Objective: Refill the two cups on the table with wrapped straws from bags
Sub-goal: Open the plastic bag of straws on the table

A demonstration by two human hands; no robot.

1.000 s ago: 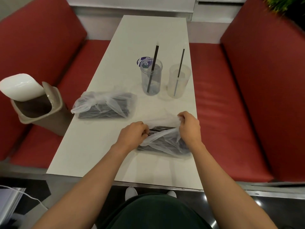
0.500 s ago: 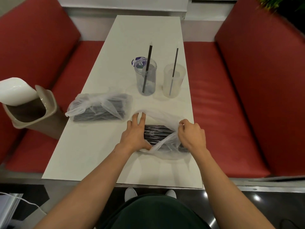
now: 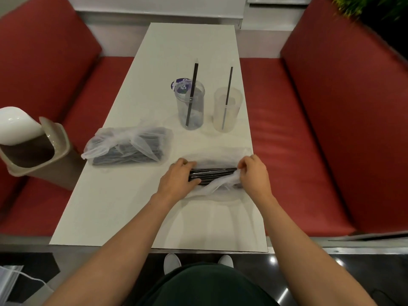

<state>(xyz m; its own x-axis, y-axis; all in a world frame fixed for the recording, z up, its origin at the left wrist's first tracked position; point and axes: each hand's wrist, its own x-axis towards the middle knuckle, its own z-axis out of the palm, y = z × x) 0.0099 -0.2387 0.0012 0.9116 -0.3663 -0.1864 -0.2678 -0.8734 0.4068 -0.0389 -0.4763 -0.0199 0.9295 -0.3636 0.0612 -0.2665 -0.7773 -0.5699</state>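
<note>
1. Your left hand (image 3: 176,182) curls its fingers round one end of the black wrapped straw bundle (image 3: 213,173), lying in a thin translucent plastic bag (image 3: 220,189) nearer you than the tall clear plastic cup (image 3: 191,107).
2. Your right hand (image 3: 254,180) pinches the bag's film, fingertips bunched.
3. Grip too loosely and straws may slip and scatter.
4. If the film snags, the bag may drag along; a swung bundle could topple that cup.

One wide-angle camera, worn on the head, looked forward and steeply down along the table (image 3: 123,206) from its near end, at close range.
</note>
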